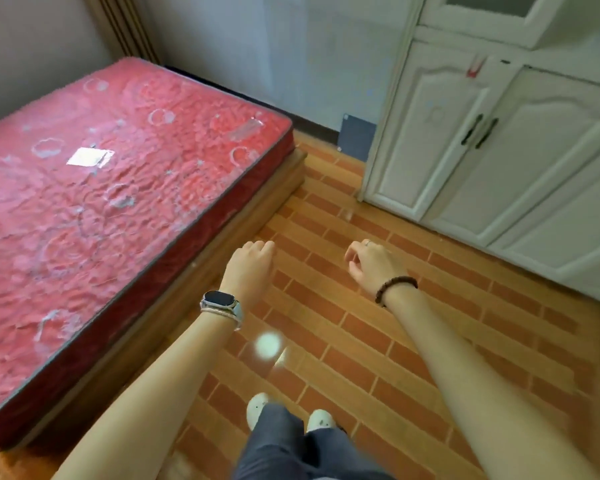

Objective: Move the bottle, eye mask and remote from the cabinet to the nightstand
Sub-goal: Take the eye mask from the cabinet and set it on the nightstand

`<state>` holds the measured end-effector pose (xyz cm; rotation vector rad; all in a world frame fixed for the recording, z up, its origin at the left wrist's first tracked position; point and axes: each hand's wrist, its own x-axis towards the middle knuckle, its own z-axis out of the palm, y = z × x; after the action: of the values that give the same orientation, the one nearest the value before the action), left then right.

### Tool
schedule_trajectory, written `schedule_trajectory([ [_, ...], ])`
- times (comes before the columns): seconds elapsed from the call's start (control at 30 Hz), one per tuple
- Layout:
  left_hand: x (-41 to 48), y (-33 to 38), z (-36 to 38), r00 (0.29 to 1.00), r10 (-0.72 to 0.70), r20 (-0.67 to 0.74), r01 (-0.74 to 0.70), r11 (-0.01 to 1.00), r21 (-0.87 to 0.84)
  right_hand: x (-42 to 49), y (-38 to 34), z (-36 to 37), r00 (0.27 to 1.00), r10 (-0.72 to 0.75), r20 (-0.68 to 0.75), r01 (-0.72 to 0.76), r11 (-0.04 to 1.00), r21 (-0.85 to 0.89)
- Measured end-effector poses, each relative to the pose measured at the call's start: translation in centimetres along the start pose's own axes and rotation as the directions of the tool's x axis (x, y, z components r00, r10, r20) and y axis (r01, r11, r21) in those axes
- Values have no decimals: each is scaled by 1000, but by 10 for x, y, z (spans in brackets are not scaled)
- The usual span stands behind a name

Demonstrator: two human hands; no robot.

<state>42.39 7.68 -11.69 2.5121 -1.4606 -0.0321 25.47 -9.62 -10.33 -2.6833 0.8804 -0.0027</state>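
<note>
Cabinet [430, 140] doors shut, contents hidden; left hand [250, 268], right hand [374, 265] loosely curled.

Soft, even indoor light; wide-angle bend and a slight overall smear.
A round white glare spot [267, 345] sits on the glossy floor [361, 306] at 6 o'clock, with a fainter streak just beside it. The mattress [101, 188] at 9 o'clock shows a patchy sheen. Shadows are faint. The cabinet [499, 150] at 2 o'clock leans and curves with lens distortion, and the forearms [146, 393] along the bottom edge look soft.
</note>
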Motion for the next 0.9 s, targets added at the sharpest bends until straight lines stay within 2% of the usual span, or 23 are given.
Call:
schedule_trajectory([
  [0.17, 54, 76, 21, 970, 239, 33, -237, 970, -54, -44, 78, -28, 964, 253, -82, -250, 967, 45],
  [0.37, 118, 167, 40, 865, 499, 43, -490, 861, -134, -84, 154, -56, 862, 488, -135, -486, 873, 49],
  [0.63, 196, 252, 52, 708, 705, 38, -691, 703, -166, -98, 209, -94, 692, 677, -250, -666, 732, 142],
  [0.9, 229, 342, 69, 517, 854, 62, -828, 518, -215, -151, 255, -105, 510, 813, -280, -779, 575, 251],
])
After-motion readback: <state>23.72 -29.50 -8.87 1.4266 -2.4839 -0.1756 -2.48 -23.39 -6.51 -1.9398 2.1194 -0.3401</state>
